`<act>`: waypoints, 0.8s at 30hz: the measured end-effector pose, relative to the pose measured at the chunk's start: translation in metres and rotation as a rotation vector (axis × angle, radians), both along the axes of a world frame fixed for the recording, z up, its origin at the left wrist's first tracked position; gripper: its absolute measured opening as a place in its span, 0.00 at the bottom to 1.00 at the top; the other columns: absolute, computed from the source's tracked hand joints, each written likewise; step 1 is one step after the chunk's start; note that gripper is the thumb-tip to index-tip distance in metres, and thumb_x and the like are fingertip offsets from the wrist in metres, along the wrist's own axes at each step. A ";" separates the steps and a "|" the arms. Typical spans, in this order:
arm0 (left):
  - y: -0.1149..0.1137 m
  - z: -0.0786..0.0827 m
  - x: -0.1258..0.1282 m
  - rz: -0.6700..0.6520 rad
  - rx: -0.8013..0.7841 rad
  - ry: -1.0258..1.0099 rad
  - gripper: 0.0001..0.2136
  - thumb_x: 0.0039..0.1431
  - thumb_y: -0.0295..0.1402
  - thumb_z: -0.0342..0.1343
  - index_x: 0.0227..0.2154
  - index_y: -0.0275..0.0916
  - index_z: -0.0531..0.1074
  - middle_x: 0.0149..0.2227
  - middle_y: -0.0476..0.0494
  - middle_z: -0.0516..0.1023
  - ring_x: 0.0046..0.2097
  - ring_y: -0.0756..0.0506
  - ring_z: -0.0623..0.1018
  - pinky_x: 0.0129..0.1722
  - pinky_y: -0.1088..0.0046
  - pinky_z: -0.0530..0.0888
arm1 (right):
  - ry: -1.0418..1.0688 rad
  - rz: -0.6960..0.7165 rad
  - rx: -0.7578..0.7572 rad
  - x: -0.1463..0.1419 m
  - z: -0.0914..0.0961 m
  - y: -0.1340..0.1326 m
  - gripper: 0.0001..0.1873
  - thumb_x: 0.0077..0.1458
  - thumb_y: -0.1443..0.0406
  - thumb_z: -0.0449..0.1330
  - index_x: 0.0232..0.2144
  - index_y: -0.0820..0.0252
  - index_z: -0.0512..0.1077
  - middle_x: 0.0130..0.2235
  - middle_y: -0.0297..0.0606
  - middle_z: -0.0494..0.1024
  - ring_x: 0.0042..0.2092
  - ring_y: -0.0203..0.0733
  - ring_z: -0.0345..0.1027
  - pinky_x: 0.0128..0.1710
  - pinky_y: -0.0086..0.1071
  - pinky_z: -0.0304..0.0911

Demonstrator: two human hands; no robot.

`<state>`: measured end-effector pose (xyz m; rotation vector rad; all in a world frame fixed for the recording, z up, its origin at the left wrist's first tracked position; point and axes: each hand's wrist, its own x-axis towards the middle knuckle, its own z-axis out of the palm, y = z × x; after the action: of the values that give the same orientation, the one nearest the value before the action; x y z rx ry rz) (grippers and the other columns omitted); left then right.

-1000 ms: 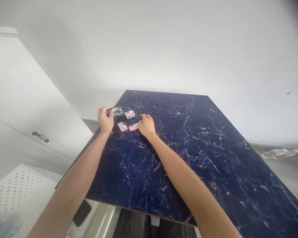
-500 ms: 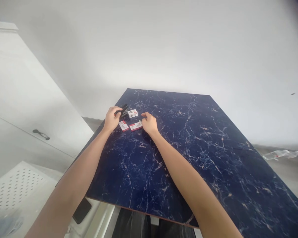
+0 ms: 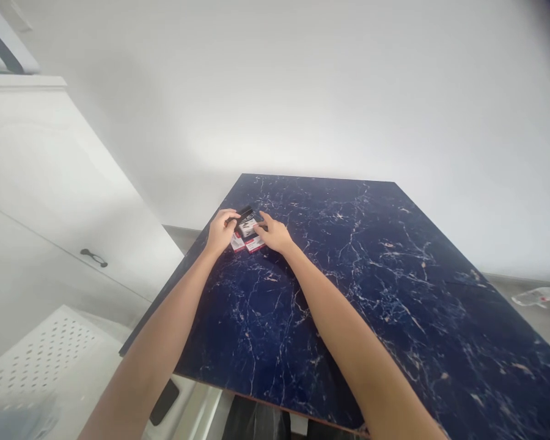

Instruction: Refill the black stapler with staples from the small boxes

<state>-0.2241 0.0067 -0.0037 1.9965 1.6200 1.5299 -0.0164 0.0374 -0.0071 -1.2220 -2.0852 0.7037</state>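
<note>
left hand (image 3: 220, 232): fingers curled, gripping the black case (image 3: 245, 211). right hand (image 3: 274, 234): half-open at the white box (image 3: 247, 228); grip cannot be told. the white box and two red-and-white packets (image 3: 254, 244) lie close together on the blue table (image 3: 330, 269).

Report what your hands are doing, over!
Left hand touching black item. Right hand, open, at white box. Two red-and-white packets crowding close.

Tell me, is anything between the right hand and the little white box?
Nothing visible stands in the way: the right hand has its thumb right at the white box. The red-and-white packs lie on the near side, not between them.
</note>
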 end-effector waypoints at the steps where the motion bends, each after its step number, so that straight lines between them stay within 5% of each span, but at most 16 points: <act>1: -0.001 0.000 0.001 0.009 0.008 0.018 0.10 0.57 0.26 0.51 0.37 0.40 0.77 0.50 0.42 0.76 0.55 0.41 0.75 0.58 0.59 0.71 | 0.023 0.025 -0.005 0.000 0.000 0.000 0.32 0.62 0.60 0.57 0.67 0.57 0.59 0.56 0.41 0.78 0.58 0.51 0.70 0.61 0.44 0.60; 10: -0.011 0.002 0.008 0.155 0.088 0.217 0.10 0.65 0.32 0.50 0.42 0.41 0.75 0.48 0.40 0.77 0.54 0.40 0.74 0.59 0.59 0.68 | 0.125 -0.164 0.118 0.007 -0.006 -0.007 0.17 0.64 0.66 0.53 0.52 0.59 0.72 0.47 0.42 0.81 0.52 0.46 0.74 0.56 0.39 0.65; 17: -0.007 -0.009 0.007 0.108 -0.100 0.315 0.22 0.64 0.37 0.53 0.60 0.38 0.66 0.57 0.35 0.73 0.60 0.36 0.71 0.61 0.56 0.68 | 0.215 0.144 0.083 0.009 -0.011 -0.027 0.25 0.56 0.72 0.55 0.56 0.57 0.70 0.55 0.41 0.76 0.49 0.41 0.75 0.53 0.36 0.69; 24: -0.007 -0.009 0.006 0.119 -0.099 0.313 0.22 0.64 0.36 0.54 0.60 0.40 0.66 0.56 0.34 0.73 0.59 0.35 0.73 0.61 0.55 0.69 | 0.031 0.064 0.283 0.010 -0.011 -0.035 0.28 0.49 0.76 0.55 0.54 0.64 0.73 0.52 0.46 0.77 0.52 0.47 0.71 0.57 0.40 0.64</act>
<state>-0.2180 0.0000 -0.0131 2.2074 1.9190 1.1889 -0.0069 0.0024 -0.0176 -0.9851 -2.1200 0.4330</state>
